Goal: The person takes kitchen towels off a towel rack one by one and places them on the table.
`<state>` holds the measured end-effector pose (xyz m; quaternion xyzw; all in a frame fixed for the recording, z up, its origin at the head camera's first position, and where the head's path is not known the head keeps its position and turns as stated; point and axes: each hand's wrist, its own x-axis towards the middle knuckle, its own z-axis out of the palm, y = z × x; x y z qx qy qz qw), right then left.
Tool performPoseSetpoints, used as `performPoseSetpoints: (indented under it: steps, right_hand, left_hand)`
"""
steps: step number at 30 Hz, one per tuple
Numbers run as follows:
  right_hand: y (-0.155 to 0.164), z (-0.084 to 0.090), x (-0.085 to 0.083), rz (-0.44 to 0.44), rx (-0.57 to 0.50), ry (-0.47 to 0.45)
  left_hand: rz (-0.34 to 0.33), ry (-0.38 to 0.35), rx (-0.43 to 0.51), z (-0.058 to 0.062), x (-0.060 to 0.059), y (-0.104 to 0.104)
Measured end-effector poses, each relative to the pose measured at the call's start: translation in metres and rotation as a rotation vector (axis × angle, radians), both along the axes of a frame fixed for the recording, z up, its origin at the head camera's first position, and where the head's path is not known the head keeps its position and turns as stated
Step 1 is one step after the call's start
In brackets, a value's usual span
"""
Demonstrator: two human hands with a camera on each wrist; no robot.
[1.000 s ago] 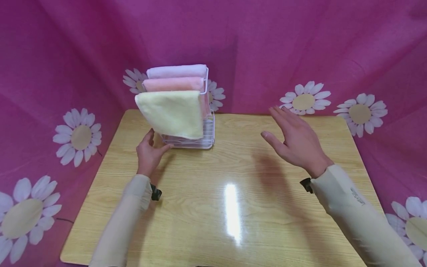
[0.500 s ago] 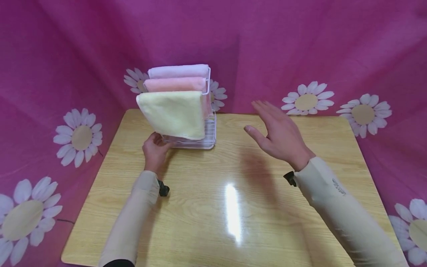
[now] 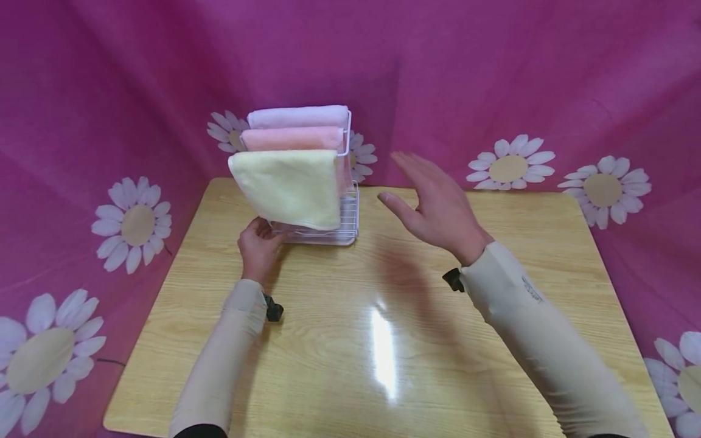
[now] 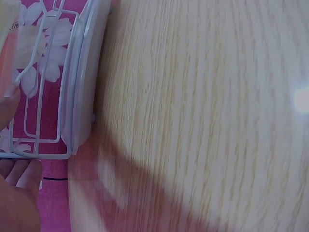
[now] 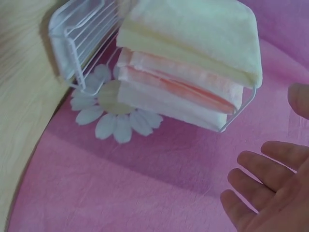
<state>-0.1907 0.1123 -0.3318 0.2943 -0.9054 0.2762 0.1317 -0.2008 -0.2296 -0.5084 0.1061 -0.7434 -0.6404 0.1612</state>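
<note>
A small white wire rack (image 3: 349, 222) stands at the back left of the table, with a tray at its foot. Three folded towels hang over its arms: a pale yellow towel (image 3: 287, 187) in front, a pink towel (image 3: 292, 139) behind it and a pale lilac towel (image 3: 298, 117) at the back. My left hand (image 3: 257, 248) grips the rack's lower left corner, thumb in front and fingers round the side wires in the left wrist view. To the right of the rack, my right hand (image 3: 438, 210) hovers over the table, fingers straight and thumb apart, holding nothing.
The rack stands on a light wooden table (image 3: 339, 340) with a bright light reflection at its middle. A magenta curtain (image 3: 493, 79) with white daisies hangs close behind the table and along both sides.
My right hand has moved left towards the rack, fingers still straight. My left hand has come in closer and its fingers have closed round the rack's corner. The towels hang as before.
</note>
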Motion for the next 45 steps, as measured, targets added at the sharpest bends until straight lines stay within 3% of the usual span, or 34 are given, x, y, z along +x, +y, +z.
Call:
performPoseSetpoints:
  steps: [10,22,28,36,45]
  right_hand:
    - [-0.026,0.009,-0.01,0.054,-0.079,0.025]
    - [-0.062,0.021,-0.029,0.159,-0.176,0.137]
    - [-0.077,0.026,-0.033,0.135,-0.13,0.064]
    - [-0.096,0.034,-0.041,0.126,-0.099,-0.005]
    - [-0.111,0.034,-0.048,0.09,-0.042,-0.057]
  left_hand:
    - [0.01,-0.032,0.045,0.0,0.0,0.001]
    - [0.027,-0.059,0.062,0.005,-0.004,-0.001]
    - [0.026,-0.079,0.038,0.004,-0.004,-0.001]
    - [0.032,-0.043,0.073,0.005,-0.003,0.002]
    - [0.035,-0.051,0.108,0.004,-0.003,0.004]
